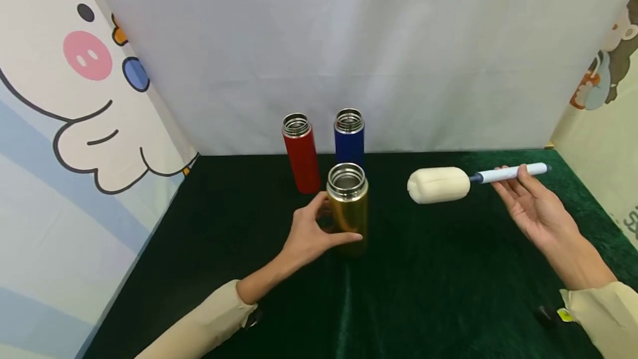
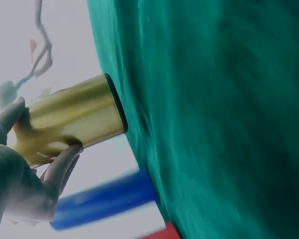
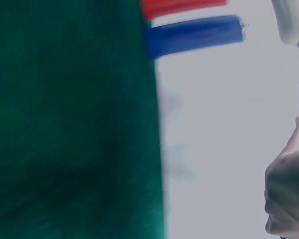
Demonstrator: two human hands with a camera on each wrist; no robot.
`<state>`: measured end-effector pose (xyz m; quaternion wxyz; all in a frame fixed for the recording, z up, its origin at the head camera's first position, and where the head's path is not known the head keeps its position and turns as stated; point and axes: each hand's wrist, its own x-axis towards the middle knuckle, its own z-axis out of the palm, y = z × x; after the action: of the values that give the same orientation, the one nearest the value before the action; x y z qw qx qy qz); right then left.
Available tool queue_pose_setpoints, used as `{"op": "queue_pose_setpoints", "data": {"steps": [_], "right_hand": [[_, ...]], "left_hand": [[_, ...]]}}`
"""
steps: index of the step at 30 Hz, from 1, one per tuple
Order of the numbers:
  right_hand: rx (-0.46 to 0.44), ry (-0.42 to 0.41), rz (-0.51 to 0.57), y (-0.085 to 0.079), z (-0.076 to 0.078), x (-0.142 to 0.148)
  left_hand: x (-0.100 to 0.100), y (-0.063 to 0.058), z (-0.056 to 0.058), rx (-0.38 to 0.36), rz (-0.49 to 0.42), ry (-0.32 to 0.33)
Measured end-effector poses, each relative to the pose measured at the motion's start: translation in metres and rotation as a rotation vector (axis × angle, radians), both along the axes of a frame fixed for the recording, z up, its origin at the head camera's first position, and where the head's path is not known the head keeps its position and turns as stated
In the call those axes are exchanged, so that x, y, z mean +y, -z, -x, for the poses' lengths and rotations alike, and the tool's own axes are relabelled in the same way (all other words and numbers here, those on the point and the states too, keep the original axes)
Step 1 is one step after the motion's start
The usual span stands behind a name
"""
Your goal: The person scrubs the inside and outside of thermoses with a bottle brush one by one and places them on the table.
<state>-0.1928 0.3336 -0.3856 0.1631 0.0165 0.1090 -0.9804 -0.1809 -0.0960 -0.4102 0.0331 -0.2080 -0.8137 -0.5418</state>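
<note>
Sponge brush (image 1: 477,178) near level, gold flask (image 1: 351,212) upright!

Cream and plump, the brush's sponge end (image 1: 436,185) faces left towards the shiny, silver-necked flask, well apart from it. Right hand (image 1: 538,212) pinches the pale handle (image 1: 504,174); left hand (image 1: 310,232) grips the flask, blue flask (image 1: 350,147) and red flask (image 1: 302,160) standing behind.
</note>
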Motion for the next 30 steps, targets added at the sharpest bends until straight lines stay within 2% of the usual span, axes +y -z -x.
{"op": "queue_pose_setpoints", "data": {"steps": [3, 5, 9, 11, 15, 17, 19, 22, 25, 27, 30], "right_hand": [[0.108, 0.054, -0.088, -0.029, 0.008, -0.022], [0.183, 0.115, -0.187, -0.047, 0.013, -0.035], [0.334, 0.31, -0.485, -0.082, 0.015, -0.061], [0.415, 0.412, -0.599, -0.101, 0.014, -0.076], [0.671, 0.536, -0.744, -0.137, 0.01, -0.114], [0.816, 0.558, -0.868, -0.153, 0.006, -0.134], [0.941, 0.562, -1.038, -0.165, 0.001, -0.152], [1.059, 0.555, -1.331, -0.174, -0.007, -0.173], [1.096, 0.534, -1.548, -0.172, -0.009, -0.187], [1.098, 0.528, -1.635, -0.164, -0.008, -0.193], [1.101, 0.509, -1.648, -0.146, -0.005, -0.197]], "left_hand": [[0.019, 0.002, -0.004, -0.045, 0.006, 0.088], [0.026, 0.004, -0.005, -0.067, 0.011, 0.122], [0.033, 0.008, -0.005, -0.106, 0.017, 0.144], [0.034, 0.009, -0.004, -0.113, 0.028, 0.143], [0.035, 0.012, -0.002, -0.108, 0.063, 0.161], [0.033, 0.012, -0.001, -0.111, 0.066, 0.192], [0.032, 0.013, 0.001, -0.13, 0.06, 0.229], [0.03, 0.013, 0.002, -0.16, 0.051, 0.264], [0.03, 0.013, 0.003, -0.173, 0.053, 0.278], [0.029, 0.014, 0.004, -0.171, 0.049, 0.286], [0.029, 0.013, 0.005, -0.166, 0.046, 0.299]]}}
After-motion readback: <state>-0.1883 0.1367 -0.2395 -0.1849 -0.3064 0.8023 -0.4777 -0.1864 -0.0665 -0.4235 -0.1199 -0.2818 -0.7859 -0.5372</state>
